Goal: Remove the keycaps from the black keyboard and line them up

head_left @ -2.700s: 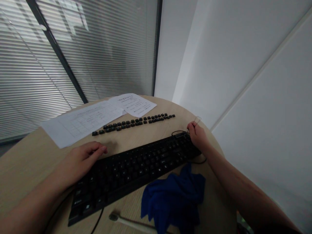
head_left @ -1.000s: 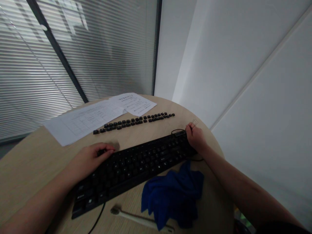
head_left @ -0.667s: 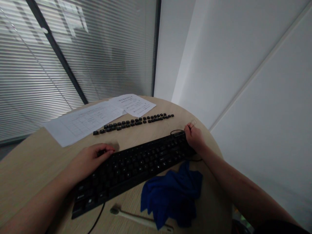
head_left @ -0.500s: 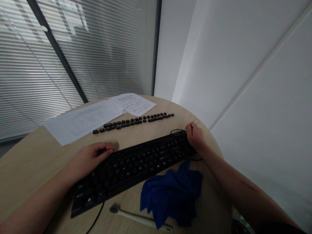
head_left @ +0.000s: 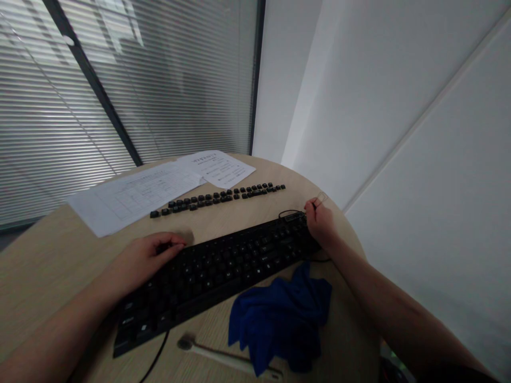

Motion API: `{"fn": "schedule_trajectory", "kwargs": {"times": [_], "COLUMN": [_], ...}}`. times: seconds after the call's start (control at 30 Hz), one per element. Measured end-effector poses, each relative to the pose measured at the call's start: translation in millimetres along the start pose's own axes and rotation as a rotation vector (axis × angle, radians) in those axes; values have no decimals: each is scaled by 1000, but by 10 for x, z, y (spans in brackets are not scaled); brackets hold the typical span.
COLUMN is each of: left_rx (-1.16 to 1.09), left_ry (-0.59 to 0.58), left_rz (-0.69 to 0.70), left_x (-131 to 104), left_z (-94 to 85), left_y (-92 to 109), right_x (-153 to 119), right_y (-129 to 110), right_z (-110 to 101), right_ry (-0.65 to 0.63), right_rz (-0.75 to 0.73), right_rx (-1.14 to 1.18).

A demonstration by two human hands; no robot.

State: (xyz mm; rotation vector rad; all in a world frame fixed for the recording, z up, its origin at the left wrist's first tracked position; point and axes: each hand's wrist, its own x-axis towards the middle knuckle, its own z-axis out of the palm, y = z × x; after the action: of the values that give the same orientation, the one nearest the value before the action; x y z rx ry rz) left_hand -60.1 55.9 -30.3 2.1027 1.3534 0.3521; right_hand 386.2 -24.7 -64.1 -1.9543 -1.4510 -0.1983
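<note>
A black keyboard (head_left: 225, 268) lies aslant, a thin wire tool (head_left: 322, 197) near its right end.

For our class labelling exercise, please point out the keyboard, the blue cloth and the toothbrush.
Keyboard (head_left: 223, 268): head view, among its middle keys.
Blue cloth (head_left: 279, 322): head view, on its crumpled middle.
Toothbrush (head_left: 223, 358): head view, on its pale handle.

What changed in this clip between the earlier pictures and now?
Since the earliest picture, the left grip has shifted slightly right along the far edge of the keyboard. No new grasp or release is visible; the right grip still holds the thin wire tool. The loose keycaps, papers, blue cloth and toothbrush look unmoved, apart from slight camera movement.
</note>
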Motion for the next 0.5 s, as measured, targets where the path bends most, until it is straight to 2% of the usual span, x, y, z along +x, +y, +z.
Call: {"fn": "schedule_trajectory", "kwargs": {"times": [0.5], "left_rx": [32], "left_ry": [15], "left_rz": [-18], "left_x": [10], "left_z": [5], "left_y": [-36], "right_x": [-26], "right_y": [-4], "right_z": [-9], "right_ry": [-16], "right_rz": [-49], "right_rx": [-29]}}
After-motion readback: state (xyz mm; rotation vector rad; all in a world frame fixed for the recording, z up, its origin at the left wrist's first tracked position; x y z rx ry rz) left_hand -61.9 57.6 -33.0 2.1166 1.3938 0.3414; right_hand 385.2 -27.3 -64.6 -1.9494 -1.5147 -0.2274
